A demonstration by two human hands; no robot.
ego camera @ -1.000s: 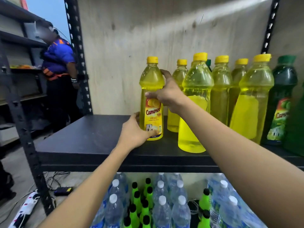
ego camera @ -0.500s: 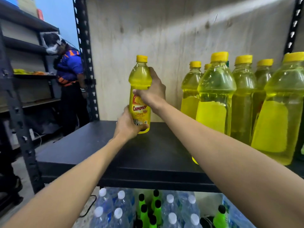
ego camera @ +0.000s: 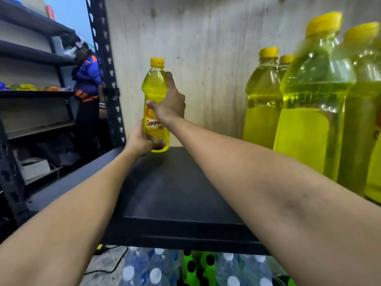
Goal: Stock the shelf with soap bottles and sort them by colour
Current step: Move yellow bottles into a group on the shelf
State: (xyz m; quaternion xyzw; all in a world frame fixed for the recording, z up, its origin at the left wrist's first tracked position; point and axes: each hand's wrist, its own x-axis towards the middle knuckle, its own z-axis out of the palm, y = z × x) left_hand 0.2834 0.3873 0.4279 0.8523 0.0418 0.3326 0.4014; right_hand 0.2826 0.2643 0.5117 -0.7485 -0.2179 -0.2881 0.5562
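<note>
Yellow soap bottle (ego camera: pixel 155 93) upright, cap up, right hand (ego camera: pixel 171 104) gripping middle, left hand (ego camera: pixel 142 139) gripping base

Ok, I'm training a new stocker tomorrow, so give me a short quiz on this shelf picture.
1. True or false: the left hand and the right hand both hold the labelled yellow bottle.
2. Which hand grips higher? A left, B right.
3. Fill in: the other yellow bottles stand to its ____ on the shelf.
Key: 1 true; 2 B; 3 right.
</note>
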